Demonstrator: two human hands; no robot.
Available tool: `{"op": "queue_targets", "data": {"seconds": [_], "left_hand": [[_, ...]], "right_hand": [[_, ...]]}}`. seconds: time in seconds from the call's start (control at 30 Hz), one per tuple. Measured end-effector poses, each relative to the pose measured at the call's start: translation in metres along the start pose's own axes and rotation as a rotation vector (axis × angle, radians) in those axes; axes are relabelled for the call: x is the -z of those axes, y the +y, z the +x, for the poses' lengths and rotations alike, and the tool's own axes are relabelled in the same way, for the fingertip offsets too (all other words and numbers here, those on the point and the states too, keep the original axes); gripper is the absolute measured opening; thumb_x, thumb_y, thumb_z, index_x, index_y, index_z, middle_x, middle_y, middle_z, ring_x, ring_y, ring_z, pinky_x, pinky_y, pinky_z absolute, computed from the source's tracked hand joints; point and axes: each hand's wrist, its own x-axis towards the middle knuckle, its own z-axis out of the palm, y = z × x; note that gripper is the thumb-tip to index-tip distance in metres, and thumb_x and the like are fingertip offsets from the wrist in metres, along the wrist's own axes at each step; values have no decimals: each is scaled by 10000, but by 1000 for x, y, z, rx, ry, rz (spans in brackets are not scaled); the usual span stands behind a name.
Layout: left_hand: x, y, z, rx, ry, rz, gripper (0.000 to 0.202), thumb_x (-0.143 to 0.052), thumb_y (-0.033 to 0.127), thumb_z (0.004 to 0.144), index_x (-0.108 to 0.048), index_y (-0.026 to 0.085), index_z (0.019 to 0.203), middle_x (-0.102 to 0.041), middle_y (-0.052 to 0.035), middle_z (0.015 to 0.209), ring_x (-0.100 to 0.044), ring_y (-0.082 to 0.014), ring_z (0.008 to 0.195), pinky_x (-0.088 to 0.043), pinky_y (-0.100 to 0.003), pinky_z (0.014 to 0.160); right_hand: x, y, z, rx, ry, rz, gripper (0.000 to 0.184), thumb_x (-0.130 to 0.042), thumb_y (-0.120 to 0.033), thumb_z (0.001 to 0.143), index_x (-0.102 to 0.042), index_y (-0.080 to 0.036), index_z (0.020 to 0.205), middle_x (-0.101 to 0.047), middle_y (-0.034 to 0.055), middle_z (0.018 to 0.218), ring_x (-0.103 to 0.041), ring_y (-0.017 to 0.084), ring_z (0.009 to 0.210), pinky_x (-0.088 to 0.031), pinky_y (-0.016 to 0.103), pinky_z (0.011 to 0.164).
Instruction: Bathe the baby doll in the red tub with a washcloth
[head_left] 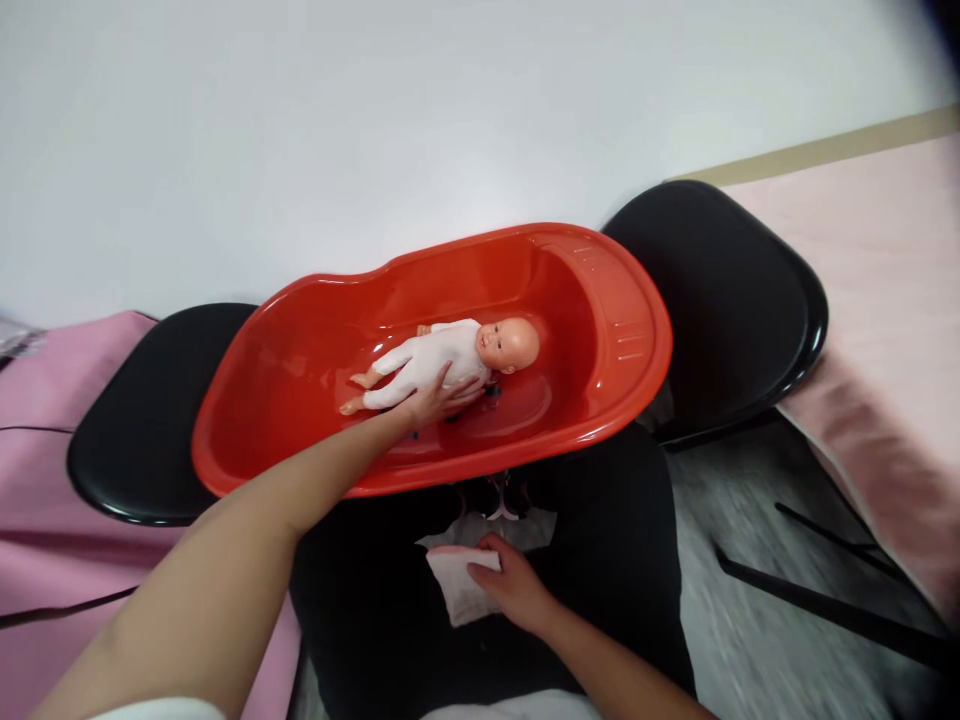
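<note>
A baby doll (439,357) in a white suit lies on its back inside a red plastic baby tub (630,340), head toward the right. My left hand (435,398) reaches into the tub and rests flat on the doll's body, fingers stretched out. My right hand (510,585) is low in front of me, closed on a folded white cloth (457,585) over my lap.
The tub rests across two black chair seats, one at the left (142,440) and one at the right (735,300). Pink fabric (52,400) lies at the left and a pale pink covered surface (885,300) at the right. Black chair legs (825,600) cross the grey floor.
</note>
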Motion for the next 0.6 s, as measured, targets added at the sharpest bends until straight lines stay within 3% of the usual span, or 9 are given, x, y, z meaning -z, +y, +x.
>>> {"op": "queue_targets", "data": {"seconds": [0.13,0.3,0.43,0.6], "left_hand": [[-4,-16,1,-84,32,136,852,-403,282,958,-397,355,1807,-361,45,1838,-27,-254,1780,-199,-595,1431],[-2,-29,7,-26,55,211,764,-354,165,1053,-446,393,1776,-319,40,1857,-91,-265,1776,-97,-670,1424],[17,-32,11,2,21,170,763,-499,138,1043,-500,481,1724,-344,24,1848,-167,-313,1761,-22,-792,1374],[45,-46,11,-16,-31,158,688,-616,118,1018,-663,522,1573,-360,31,1840,-158,-362,1757,92,-826,1333]], "right_hand": [[1,3,4,19,13,-25,328,-667,-471,795,-571,-204,959,-571,1,851,-526,181,828,-378,318,774],[0,8,6,30,6,-33,322,-690,-469,803,-578,-208,956,-567,-3,856,-531,180,829,-382,318,783],[-1,5,2,38,-42,-34,305,-714,-441,817,-605,-202,973,-599,6,869,-543,183,837,-389,315,787],[-1,0,-2,67,-69,-30,279,-752,-411,838,-651,-199,989,-665,28,911,-575,199,861,-408,314,795]]}}
